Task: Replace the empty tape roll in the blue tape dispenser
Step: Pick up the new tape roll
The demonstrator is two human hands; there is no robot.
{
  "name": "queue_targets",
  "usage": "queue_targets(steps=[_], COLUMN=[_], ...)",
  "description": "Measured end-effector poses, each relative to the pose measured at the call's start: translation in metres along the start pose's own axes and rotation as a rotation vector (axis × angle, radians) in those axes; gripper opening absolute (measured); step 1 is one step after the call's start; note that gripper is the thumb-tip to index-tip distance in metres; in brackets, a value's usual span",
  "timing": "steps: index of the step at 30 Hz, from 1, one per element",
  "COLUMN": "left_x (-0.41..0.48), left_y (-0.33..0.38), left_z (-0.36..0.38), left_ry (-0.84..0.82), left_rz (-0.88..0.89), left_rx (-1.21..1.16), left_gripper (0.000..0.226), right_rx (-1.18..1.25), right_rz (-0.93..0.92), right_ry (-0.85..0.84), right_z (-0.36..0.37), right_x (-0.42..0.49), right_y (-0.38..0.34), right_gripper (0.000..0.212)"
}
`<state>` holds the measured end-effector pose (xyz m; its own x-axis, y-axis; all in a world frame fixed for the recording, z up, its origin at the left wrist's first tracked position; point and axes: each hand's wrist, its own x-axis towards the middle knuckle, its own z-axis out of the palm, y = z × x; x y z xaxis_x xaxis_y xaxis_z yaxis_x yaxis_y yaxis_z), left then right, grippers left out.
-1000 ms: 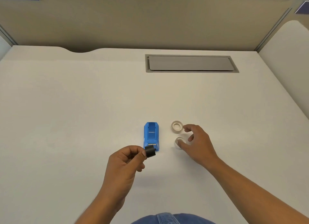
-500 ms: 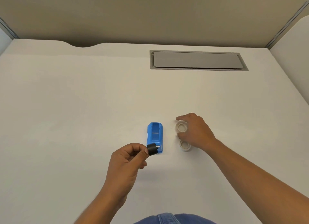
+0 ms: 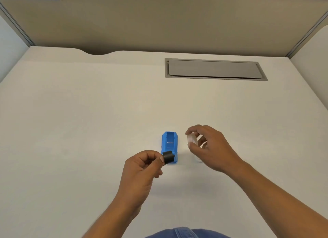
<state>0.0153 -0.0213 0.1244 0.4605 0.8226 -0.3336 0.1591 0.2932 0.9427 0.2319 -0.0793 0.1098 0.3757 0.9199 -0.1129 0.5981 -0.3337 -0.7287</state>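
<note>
The left hand (image 3: 142,168) is curled nearly closed, thumb and forefinger pinching a small black spool (image 3: 168,156) by its left end. The spool lies on its side with its axis running left to right, and it covers the near left corner of the dispenser (image 3: 169,145); whether the two touch cannot be told from this angle. The right hand (image 3: 211,149) is half curled and raised off the desk, thumb and forefinger gripping a pale tape roll (image 3: 192,139) that stands on edge, its flat face turned toward the dispenser.

The blue dispenser rests on the white desk (image 3: 88,113) between the hands, just beside both. Its long axis runs away from the person, and its open trough faces up.

Half a second ago the right hand lay flat over two rolls on the desk, right of the dispenser. Now it has lifted one of them clear. The second roll (image 3: 199,159) is mostly hidden under that hand; only a faint pale edge below the palm seems to be it. The left hand, the spool and the dispenser sit as they did.

Counted: one dispenser, one black spool, two rolls, two hands. Farther back, a grey hatch (image 3: 214,69) is set into the desk.
</note>
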Motion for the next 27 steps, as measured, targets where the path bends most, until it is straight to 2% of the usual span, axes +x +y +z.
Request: queue_targets(steps=[8, 14, 18, 27], left_x=[-0.022, -0.04, -0.05, -0.064], left_y=[0.011, 0.019, 0.026, 0.029], left_z=[-0.001, -0.004, -0.005, -0.005], left_ry=[-0.009, -0.031, -0.047, -0.038], left_rz=[0.044, 0.095, 0.13, 0.159], left_rx=[-0.014, -0.038, -0.06, -0.032], left_gripper=[0.021, 0.025, 0.013, 0.023], right_rx=[0.25, 0.285, 0.307, 0.314], right_rz=[-0.1, -0.156, -0.183, -0.185], right_ry=[-0.008, 0.027, 0.035, -0.007], right_z=[-0.003, -0.01, -0.012, -0.013], right_x=[-0.057, -0.085, -0.098, -0.115], right_y=[-0.044, -0.065, -0.073, -0.08], right_gripper=[0.023, 0.032, 0.029, 0.02])
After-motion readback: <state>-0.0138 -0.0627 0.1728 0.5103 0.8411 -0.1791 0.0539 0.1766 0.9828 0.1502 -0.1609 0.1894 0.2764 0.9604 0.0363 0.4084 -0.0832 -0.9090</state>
